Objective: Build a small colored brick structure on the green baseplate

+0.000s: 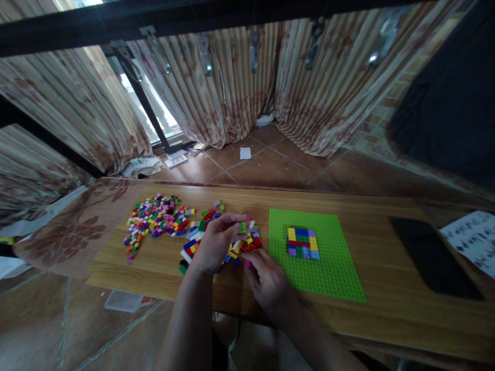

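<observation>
My left hand (219, 242) pinches a lime green toy brick (243, 227) between thumb and fingers, just above a loose brick pile (191, 234). Close by on the right, my right hand (269, 277) reaches into the near edge of the same pile. A small magenta brick (248, 263) shows between its thumb and forefinger. To the right lies a green baseplate (336, 273). On it stands a rectangular brick build (313, 242) in blue, yellow, red and purple, with some green showing near its middle. My hands hide part of the pile.
A second heap of small mixed bricks (154, 216) spreads across the left of the wooden table (371, 314). A black flat object (435, 257) and a printed sheet (474, 242) lie at the right. A dark bar (232, 18) with metal brackets crosses above. A clear plastic container (122, 301) sits on the floor.
</observation>
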`<state>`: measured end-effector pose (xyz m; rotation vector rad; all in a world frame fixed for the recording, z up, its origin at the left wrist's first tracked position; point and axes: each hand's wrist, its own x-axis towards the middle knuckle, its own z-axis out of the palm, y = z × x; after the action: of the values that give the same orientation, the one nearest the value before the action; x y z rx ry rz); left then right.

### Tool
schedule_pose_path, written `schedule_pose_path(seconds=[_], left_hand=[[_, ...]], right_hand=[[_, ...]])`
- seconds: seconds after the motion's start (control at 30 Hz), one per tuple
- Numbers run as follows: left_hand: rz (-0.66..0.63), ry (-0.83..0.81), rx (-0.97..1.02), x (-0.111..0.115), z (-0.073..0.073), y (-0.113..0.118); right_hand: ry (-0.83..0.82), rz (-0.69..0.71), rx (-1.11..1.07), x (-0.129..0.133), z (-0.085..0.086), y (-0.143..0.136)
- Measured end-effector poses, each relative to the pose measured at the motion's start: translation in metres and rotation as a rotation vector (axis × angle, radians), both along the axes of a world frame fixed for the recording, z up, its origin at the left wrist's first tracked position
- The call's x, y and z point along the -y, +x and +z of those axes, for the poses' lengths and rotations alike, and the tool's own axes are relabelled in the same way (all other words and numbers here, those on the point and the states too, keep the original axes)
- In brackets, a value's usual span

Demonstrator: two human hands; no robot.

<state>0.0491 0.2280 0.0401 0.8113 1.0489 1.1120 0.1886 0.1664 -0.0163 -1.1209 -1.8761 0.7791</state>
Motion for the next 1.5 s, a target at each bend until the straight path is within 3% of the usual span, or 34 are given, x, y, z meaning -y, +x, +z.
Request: schedule_pose_path(seconds=[0.43,0.8,0.93,1.0,1.13,1.23,1.37,1.5], left_hand=[[-0.039,0.021,-0.112,0.000,-0.001,-0.008],[-0.158,0.169,-0.208,0.001,0.000,0.001],[-0.229,0.291,-0.374,0.003,-0.003,0.011],[-0.272,0.365,-0.490,0.006,-0.004,0.020],[-0.332,0.535,-0.796,0.015,-0.005,0.050],[-0.340,0.672,-0.954,0.022,-0.008,0.074],[-0.309,0.794,-1.106,0.025,-0.017,0.095],[-0.307,0.834,-1.217,0.025,-0.024,0.105]], right_hand=[[0.098,0.008,0.076,-0.008,-0.004,-0.008],[0.201,-0.062,0.038,-0.005,0.012,0.003],[0.273,-0.214,0.001,-0.010,0.029,0.031],[0.277,-0.356,-0.041,-0.016,0.037,0.052],[0.209,-0.686,-0.242,-0.035,0.046,0.095],[0.058,-0.864,-0.484,-0.045,0.046,0.118],[-0.129,-0.871,-0.781,-0.046,0.045,0.133],[-0.248,-0.821,-0.874,-0.042,0.047,0.137]])
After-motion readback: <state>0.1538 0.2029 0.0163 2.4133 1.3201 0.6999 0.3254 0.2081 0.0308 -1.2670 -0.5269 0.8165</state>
